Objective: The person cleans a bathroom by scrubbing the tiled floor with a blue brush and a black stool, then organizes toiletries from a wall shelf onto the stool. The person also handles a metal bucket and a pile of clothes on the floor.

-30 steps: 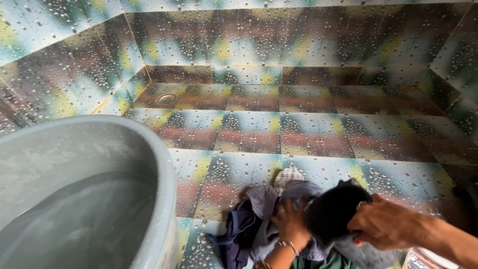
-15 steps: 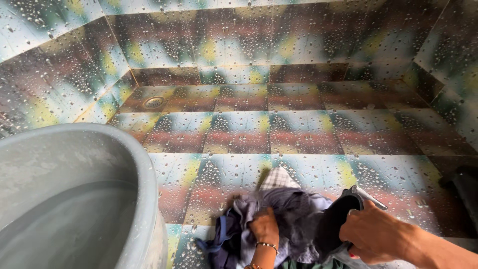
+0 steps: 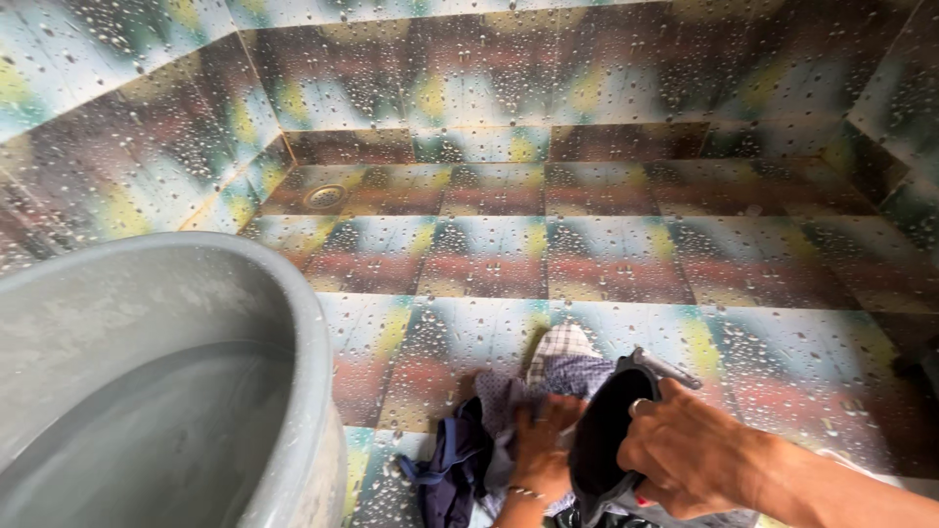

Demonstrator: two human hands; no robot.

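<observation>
Fingers (image 3: 653, 422) gripping dark cloth (image 3: 599, 445), above laundry heap (image 3: 489, 440)

Heap of wet cloth (image 3: 509, 420) on tiled floor, near edge of scene, right of centre: bluish-purple folds, dark navy piece trailing left, checked white piece poking out on far side. Dark round scoop (image 3: 602, 440), tilted on edge, just right of heap, touching it.

large grey plastic tub (image 3: 196, 323): left and bottom cut off by the frame | crumpled blue and checked cloth pile (image 3: 509, 420): lower part out of view, partly hidden behind left hand (image 3: 540, 452) | black round scoop (image 3: 602, 445): base covered by right hand (image 3: 685, 455) | right forearm: runs off the edge
</observation>
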